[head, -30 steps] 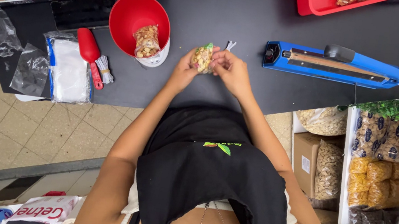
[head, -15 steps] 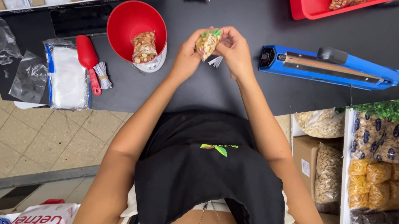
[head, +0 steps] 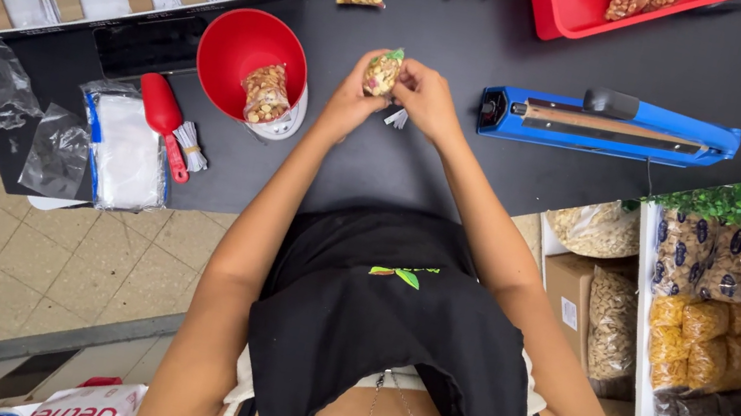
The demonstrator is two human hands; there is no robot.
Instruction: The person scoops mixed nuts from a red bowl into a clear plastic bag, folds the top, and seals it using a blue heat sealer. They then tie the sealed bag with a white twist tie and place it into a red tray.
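Over black counter (head: 496, 190), both hands (head: 395, 96) pinch a snack bag (head: 381, 71).

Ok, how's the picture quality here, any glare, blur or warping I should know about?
Head view: light is even and soft, with no hard shadows on the black counter. The left hand, right hand and small bag of nuts are fairly sharp. The clear plastic bags and blue heat sealer show mild sheen. The wide lens bows the shelves at the edges; the chin at the bottom edge is blurred.
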